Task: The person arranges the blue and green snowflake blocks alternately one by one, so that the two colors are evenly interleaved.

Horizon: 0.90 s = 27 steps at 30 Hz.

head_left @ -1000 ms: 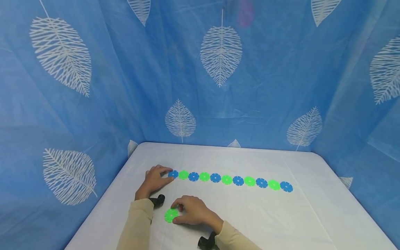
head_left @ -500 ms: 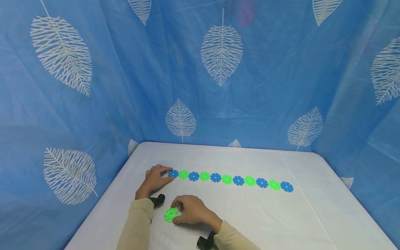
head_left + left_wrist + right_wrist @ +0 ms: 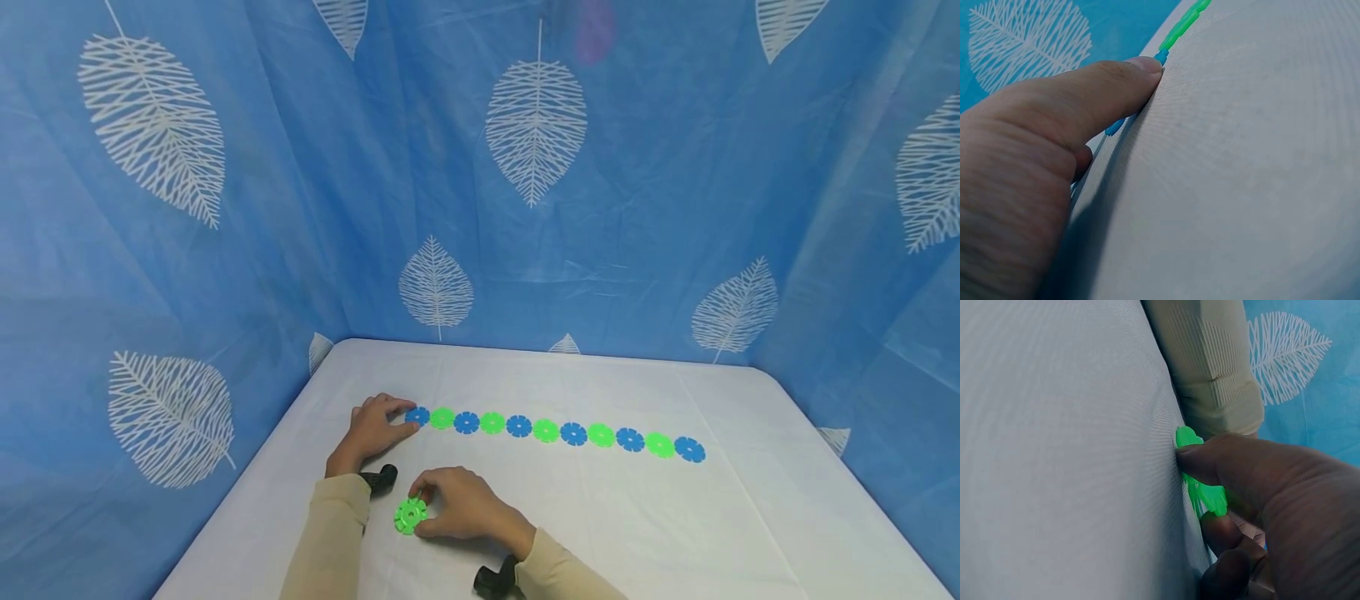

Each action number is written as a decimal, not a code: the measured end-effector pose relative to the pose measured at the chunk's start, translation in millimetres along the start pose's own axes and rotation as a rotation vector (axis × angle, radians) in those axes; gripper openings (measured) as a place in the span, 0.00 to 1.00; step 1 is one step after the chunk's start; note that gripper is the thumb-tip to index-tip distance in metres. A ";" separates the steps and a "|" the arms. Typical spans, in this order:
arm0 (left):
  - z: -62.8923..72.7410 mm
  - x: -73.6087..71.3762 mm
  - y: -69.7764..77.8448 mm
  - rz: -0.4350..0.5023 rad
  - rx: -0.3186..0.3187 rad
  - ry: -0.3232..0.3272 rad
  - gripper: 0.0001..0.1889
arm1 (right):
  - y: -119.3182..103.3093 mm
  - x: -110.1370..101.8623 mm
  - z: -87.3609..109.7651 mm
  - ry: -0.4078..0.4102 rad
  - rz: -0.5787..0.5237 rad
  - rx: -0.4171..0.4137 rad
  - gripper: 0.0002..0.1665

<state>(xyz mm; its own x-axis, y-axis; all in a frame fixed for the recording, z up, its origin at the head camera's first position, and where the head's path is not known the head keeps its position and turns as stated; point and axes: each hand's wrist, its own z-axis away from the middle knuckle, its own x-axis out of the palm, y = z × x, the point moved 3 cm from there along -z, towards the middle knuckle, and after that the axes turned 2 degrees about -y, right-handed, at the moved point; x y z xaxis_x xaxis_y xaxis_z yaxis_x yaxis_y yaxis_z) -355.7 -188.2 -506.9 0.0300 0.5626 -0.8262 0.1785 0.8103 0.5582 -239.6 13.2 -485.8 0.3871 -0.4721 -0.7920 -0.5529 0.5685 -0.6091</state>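
A row of flat, notched plastic discs, alternately blue and green, runs across the white table. My left hand (image 3: 373, 429) holds the blue notched disc (image 3: 417, 416) at the row's left end, thumb and index finger on opposite edges. In the left wrist view the thumb (image 3: 1129, 78) lies on this disc's rim and hides most of it. Nearer the front, my right hand (image 3: 467, 505) pinches a green notched disc (image 3: 409, 517) between thumb and fingers. The right wrist view shows green plastic (image 3: 1210, 497) partly tilted up off the table; whether it is one disc or two I cannot tell.
Beside the left hand's disc lies a green disc (image 3: 442, 418), and a blue disc (image 3: 690, 449) ends the row at right. Black wrist devices (image 3: 381, 481) sit under both wrists. A blue curtain (image 3: 525, 275) with white leaf prints surrounds the white table (image 3: 637, 533).
A darker ring now shows on the green disc in my right hand, and its fingers have shifted slightly. My left hand and the row stay put; the head view has drifted a little.
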 end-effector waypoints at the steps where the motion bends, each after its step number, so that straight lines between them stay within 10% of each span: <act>1: 0.0 0.2 0.3 0.002 -0.002 0.000 0.22 | -0.1 0.3 -0.1 -0.001 0.004 -0.011 0.23; 27: -1.2 0.8 -0.9 0.002 -0.008 0.005 0.22 | 3.3 -0.6 2.1 0.156 0.047 -0.228 0.21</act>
<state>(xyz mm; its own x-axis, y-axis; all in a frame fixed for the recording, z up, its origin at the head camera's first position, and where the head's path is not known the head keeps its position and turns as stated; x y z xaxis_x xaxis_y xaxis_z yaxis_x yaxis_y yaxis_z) -357.0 -188.3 -508.0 0.0253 0.5647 -0.8249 0.1703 0.8107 0.5602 -240.1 16.7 -487.5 0.2487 -0.5570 -0.7924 -0.7263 0.4339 -0.5330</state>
